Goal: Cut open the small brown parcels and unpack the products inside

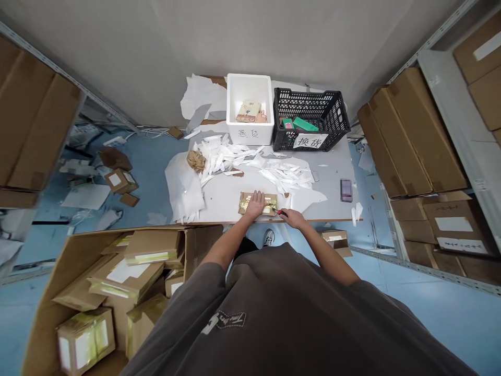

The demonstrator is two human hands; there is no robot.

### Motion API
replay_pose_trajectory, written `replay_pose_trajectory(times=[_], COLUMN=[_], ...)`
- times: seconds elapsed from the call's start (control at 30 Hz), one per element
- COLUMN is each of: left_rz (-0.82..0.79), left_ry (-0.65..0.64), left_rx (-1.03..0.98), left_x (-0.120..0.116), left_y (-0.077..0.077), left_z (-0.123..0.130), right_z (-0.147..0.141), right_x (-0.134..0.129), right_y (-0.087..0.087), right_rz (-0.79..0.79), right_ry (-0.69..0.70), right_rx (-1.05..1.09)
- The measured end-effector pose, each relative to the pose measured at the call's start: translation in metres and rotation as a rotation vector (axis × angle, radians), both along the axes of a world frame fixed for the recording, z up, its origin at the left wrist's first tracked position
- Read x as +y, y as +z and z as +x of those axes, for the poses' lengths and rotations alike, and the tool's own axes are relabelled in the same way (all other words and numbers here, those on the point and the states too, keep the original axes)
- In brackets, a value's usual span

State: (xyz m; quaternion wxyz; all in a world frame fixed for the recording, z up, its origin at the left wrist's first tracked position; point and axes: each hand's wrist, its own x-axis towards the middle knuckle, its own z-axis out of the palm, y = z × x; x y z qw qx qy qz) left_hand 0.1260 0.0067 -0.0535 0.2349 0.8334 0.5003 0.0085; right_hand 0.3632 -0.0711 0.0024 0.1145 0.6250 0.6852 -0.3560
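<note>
A small cardboard box (pixel 270 201) with yellow tape lies near the front edge of the table. My left hand (pixel 255 203) rests flat on top of it with the fingers stretched out. My right hand (pixel 293 217), closed, grips a red-and-black box cutter (pixel 282 212). The cutter's tip is at the right end of the box; whether the blade touches the tape is too small to tell. Torn white paper strips (pixel 285 173) lie just beyond the box.
A white foam box (pixel 249 134) and a black plastic crate (pixel 340 125) stand at the table's back, with items inside. A phone-like device (pixel 346 190) lies at right. A large carton (pixel 47 313) of taped parcels stands left of me. Shelves of cartons (pixel 415 136) flank the right.
</note>
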Motion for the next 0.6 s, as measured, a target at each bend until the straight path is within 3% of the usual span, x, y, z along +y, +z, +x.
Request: replay_pose_trajectory(times=[0.23, 0.6], left_rz=[0.011, -0.011], left_ry=[-0.001, 0.043], left_rx=[-0.039, -0.097], left_x=[0.009, 0.003], left_y=[-0.002, -0.005], left_z=[-0.002, -0.001], right_z=[-0.01, -0.003], right_x=[0.001, 0.007], right_y=[0.006, 0.009], right_rz=[0.062, 0.109], right_ry=[-0.035, -0.012], right_rx=[-0.077, 0.027])
